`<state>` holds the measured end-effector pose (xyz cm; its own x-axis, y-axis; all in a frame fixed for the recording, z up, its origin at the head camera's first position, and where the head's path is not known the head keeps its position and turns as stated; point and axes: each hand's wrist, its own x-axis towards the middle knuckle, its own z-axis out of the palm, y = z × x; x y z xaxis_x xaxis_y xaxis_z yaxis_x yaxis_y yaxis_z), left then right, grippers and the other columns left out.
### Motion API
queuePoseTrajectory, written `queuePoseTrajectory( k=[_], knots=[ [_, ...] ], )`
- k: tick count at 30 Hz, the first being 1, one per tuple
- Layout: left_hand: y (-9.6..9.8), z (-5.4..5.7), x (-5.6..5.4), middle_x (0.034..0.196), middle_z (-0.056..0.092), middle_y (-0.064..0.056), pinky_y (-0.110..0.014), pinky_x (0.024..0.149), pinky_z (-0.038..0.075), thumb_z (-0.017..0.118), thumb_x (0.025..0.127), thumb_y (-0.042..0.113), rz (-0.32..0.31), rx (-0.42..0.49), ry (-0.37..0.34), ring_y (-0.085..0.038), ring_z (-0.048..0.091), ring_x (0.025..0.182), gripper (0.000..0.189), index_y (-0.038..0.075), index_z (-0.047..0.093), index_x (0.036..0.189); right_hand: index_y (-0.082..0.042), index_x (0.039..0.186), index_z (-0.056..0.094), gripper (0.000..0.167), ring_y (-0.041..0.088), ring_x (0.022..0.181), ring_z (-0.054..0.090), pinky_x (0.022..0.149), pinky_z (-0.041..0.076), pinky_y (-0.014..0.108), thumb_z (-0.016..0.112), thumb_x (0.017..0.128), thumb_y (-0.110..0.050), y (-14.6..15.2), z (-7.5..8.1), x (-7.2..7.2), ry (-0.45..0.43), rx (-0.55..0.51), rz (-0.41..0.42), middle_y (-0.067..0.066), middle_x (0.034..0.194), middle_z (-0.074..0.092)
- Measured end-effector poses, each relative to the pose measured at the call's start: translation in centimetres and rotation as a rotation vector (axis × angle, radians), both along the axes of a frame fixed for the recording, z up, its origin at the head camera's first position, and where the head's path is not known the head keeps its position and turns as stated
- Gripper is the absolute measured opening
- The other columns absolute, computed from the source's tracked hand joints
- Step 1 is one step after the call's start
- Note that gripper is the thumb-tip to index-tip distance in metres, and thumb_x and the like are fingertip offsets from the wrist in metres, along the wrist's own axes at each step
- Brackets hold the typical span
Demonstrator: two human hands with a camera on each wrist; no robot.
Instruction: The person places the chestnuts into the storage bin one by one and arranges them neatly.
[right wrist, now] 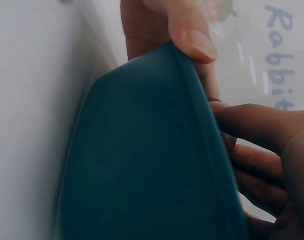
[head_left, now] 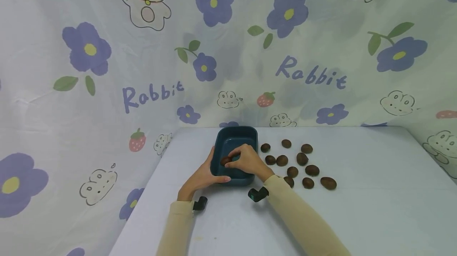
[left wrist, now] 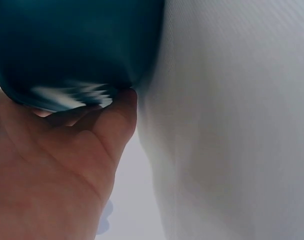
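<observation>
A dark teal rectangular container [head_left: 237, 130] with rounded corners stands on the white table. My left hand [head_left: 203, 174] grips its near left corner, fingers along the left side and thumb at the near rim. In the left wrist view, that hand [left wrist: 57, 160] is against the container's wall [left wrist: 77, 40]. Inside the container's opening, my right hand [head_left: 248, 161] pinches a brown oval nut-like thing [head_left: 225, 161] between thumb and fingers. From the right wrist, the outer wall [right wrist: 137, 150] hides most of that thing; only a dark bit [right wrist: 228, 141] shows by the thumb.
Several similar brown oval things [head_left: 302, 159] lie scattered on the table [head_left: 375, 208] to the right of the container. One of them [head_left: 289, 182] is partly covered by the right forearm. A printed rabbit-and-flower cloth [head_left: 228, 69] hangs behind and at the left.
</observation>
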<state>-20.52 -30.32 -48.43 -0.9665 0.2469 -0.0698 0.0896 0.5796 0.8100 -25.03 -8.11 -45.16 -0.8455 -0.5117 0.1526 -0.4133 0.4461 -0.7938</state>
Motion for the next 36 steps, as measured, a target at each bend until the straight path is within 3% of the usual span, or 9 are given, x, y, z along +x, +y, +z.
queuePoseTrajectory(
  k=[7, 13, 20, 26, 31, 36],
  knots=[
    [0.1, 0.0, -0.3, 0.176, -0.001, 0.005, -0.069, 0.125, 0.02, 0.089, 0.08, 0.04, -0.049, 0.041, 0.053, -0.03, 0.013, 0.163, 0.132, 0.032, -0.01, 0.166, -0.011, 0.108, 0.082, 0.034, 0.023, 0.112, 0.071, 0.091, 0.061, 0.04, 0.089, 0.083, -0.032, -0.6, -0.4, -0.1, 0.011, 0.125, -0.021, 0.005, 0.115, 0.079],
    [0.2, -0.1, -0.3, 0.177, 0.0, 0.003, -0.07, 0.124, 0.02, 0.09, 0.078, 0.043, -0.055, 0.043, 0.054, -0.031, 0.013, 0.163, 0.134, 0.032, -0.01, 0.166, -0.016, 0.104, 0.083, 0.03, 0.021, 0.102, 0.074, 0.086, 0.062, 0.04, 0.09, 0.081, -0.034, -1.1, -0.8, 0.1, 0.056, 0.242, -0.054, 0.0, 0.108, 0.081],
    [0.1, -0.2, -0.3, 0.177, 0.001, 0.002, -0.073, 0.123, 0.02, 0.09, 0.077, 0.045, -0.053, 0.045, 0.052, -0.034, 0.014, 0.162, 0.134, 0.033, -0.01, 0.166, -0.017, 0.103, 0.084, 0.028, 0.02, 0.098, 0.075, 0.089, 0.061, 0.041, 0.089, 0.081, -0.034, -1.5, -0.9, 0.3, 0.09, 0.338, -0.038, -0.003, 0.104, 0.081],
    [0.1, 0.0, 0.1, 0.176, 0.0, 0.005, -0.07, 0.125, 0.018, 0.09, 0.077, 0.046, -0.028, 0.039, 0.023, -0.031, 0.013, 0.163, 0.134, 0.036, -0.01, 0.166, -0.021, 0.099, 0.085, 0.023, 0.015, 0.091, 0.074, 0.086, 0.061, 0.038, 0.089, 0.081, -0.035, -1.7, -0.8, 0.7, 0.138, 0.382, -0.017, -0.006, 0.1, 0.082],
    [0.1, 0.2, 0.0, 0.177, 0.001, 0.003, -0.069, 0.125, 0.019, 0.09, 0.078, 0.042, -0.055, 0.056, 0.057, -0.031, 0.015, 0.162, 0.134, 0.032, -0.009, 0.167, -0.022, 0.096, 0.085, 0.021, 0.007, 0.075, 0.066, 0.076, 0.059, 0.032, 0.089, 0.082, -0.036, -1.8, -0.8, 0.7, 0.144, 0.405, 0.003, -0.008, 0.095, 0.082],
    [0.2, 0.4, -0.2, 0.177, 0.002, 0.0, -0.069, 0.125, 0.018, 0.091, 0.077, 0.042, -0.067, 0.055, 0.067, -0.031, 0.015, 0.162, 0.134, 0.029, -0.009, 0.167, -0.022, 0.094, 0.085, 0.019, 0.005, 0.069, 0.061, 0.071, 0.057, 0.028, 0.089, 0.082, -0.037, -1.8, -1.0, 0.6, 0.153, 0.416, 0.0, -0.009, 0.091, 0.081]
  ],
)
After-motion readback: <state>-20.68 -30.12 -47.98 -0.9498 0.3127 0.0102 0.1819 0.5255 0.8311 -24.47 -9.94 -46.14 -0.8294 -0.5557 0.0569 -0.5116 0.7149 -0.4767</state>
